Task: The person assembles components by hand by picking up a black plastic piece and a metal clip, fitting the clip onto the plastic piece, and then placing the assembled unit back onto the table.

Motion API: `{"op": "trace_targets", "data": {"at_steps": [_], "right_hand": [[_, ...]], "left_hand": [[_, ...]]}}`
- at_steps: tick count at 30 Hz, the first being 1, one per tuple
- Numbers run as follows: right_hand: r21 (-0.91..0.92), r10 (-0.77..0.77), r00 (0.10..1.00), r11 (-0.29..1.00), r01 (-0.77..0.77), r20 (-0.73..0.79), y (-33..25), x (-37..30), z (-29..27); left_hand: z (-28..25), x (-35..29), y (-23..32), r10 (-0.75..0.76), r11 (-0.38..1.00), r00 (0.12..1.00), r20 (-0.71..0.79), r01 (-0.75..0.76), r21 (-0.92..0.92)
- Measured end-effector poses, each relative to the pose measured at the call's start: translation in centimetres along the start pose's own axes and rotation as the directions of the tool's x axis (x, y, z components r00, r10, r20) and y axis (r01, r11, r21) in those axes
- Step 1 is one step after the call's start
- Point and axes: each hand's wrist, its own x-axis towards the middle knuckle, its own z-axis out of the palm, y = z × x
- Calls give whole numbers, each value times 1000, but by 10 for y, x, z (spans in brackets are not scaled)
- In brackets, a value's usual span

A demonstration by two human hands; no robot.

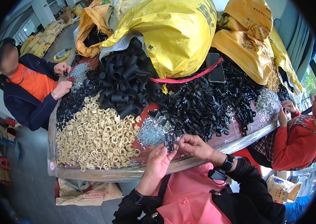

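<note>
Bench (105, 174): Heaped with loose parts, its film-wrapped rim runs just before the wearer's hands.
Yellow sack (180, 33): Bulges over the far side, behind the heaps.
Co-workers: A person in an orange shirt (31, 80) handles small pieces at left; a person in red sleeves (296, 145) bends over the bench at right.
Black clips (206, 104): Spread broadly beyond the hands, a supply that appears far from used up.
Cream loops (98, 138): Piled deep at near left, with plenty left by the look of it.
Black tubes (122, 74): Stacked behind the loops, apart from both hands.
Metal pieces (152, 130): Heaped just beyond the left hand, seemingly ample too.
Left hand (157, 162): Fingers grasp a small black part (169, 142), held up above the near rim.
Right hand (199, 147): Fingers curl together just beside that part; whether they grip anything cannot be told.
Black part: Up between the hands, one piece apparently midway through handling; no finished pile can be told from the loose stock, so most of the work looks outstanding.
</note>
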Motion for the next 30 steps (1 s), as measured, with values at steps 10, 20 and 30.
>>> {"op": "trace_targets", "data": {"at_steps": [10, 20, 30], "right_hand": [[-55, -92, 994, 995, 89, -51, 13, 3, -1], [-438, -354, 935, 837, 327, 23, 17, 7, -10], [-147, -91, 988, 986, 73, -124, 4, 2, -11]], "left_hand": [[-4, 1, -1, -110, 993, 994, -17, 109, -40], [-10, 5, -8, -140, 983, 989, -51, 133, -131], [2, 7, -7, -165, 986, 982, -89, 163, -36]]}}
